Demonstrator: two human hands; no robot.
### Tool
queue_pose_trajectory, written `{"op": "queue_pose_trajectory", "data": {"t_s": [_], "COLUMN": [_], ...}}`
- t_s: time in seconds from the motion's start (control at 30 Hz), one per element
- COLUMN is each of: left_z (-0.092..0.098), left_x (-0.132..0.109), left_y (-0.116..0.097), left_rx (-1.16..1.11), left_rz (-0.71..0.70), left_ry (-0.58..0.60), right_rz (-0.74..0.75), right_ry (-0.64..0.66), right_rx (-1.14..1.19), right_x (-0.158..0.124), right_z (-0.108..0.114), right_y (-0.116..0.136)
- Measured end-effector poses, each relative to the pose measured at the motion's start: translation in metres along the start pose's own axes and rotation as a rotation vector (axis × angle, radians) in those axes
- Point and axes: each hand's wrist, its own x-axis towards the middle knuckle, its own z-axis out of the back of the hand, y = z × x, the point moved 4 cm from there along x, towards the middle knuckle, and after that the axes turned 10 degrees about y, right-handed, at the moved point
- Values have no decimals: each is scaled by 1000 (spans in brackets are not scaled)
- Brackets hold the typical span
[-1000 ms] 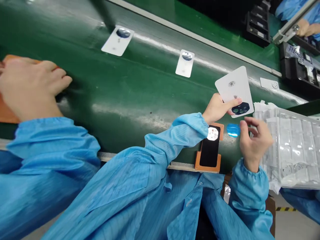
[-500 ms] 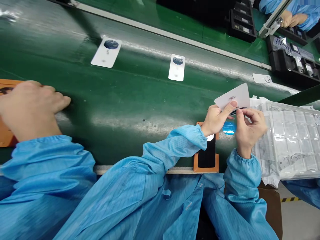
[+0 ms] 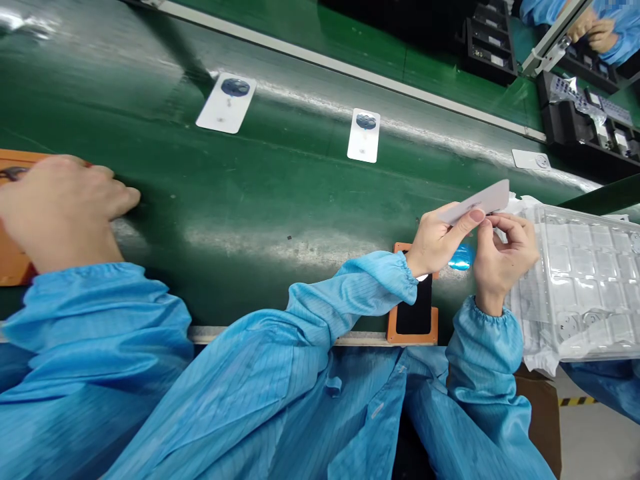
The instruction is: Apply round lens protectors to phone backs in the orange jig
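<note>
My left hand (image 3: 440,241) is closed on a white phone back cover (image 3: 483,201), thumb on its face. The cover is tilted and seen nearly edge-on. My right hand (image 3: 505,257) pinches with thumb and fingertips at the cover's lower right edge; what is between them is hidden. Below my left wrist, an orange fixture (image 3: 434,327) with a black pad (image 3: 414,313) lies at the bench's front edge, partly covered by my sleeve. A shiny blue piece of film (image 3: 461,257) rests between my hands, lower down.
Two white back covers (image 3: 226,103) (image 3: 364,135) and another white piece (image 3: 531,160) lie along the green surface (image 3: 240,187). Right of me stands a clear compartment tray (image 3: 580,267). A co-worker's hand (image 3: 65,207) is over an orange fixture (image 3: 13,257) at left. Black trays (image 3: 575,127) stand behind.
The back cover in my left hand has tipped, so its face shows less and its edge more. My right fingertips stay at its edge. The view has shifted slightly.
</note>
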Motion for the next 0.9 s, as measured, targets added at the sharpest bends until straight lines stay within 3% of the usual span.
{"op": "queue_pose_trajectory", "data": {"t_s": [0.2, 0.3, 0.37, 0.43, 0.5, 0.6, 0.7, 0.8, 0.9], "left_z": [-6, 2, 17, 37, 58, 82, 86, 74, 48], "left_x": [-8, -1, 8, 20, 29, 33, 17, -17, -55], "left_y": [-13, 1, 16, 29, 33, 18, -9, -41, -57], "left_rx": [154, 149, 75, -48, -140, -145, -32, 263, 713], "left_rz": [-135, -44, 81, 212, 282, 260, 215, 163, 63], "left_ry": [63, -5, -82, -133, -186, -262, -238, -154, 150], "right_rz": [15, -14, -111, -293, -461, -546, -512, -327, 57], "right_ry": [-15, -6, 22, 106, 280, 489, 497, 415, 383], "right_rx": [-119, -194, -229, -279, -316, -287, -278, -189, -30], "right_x": [5, 12, 13, 6, -9, -36, -50, -52, -56], "right_z": [-3, -3, 1, 7, 10, 12, 22, 39, 50], "right_y": [-3, -20, -44, -73, -102, -126, -126, -101, -61]}}
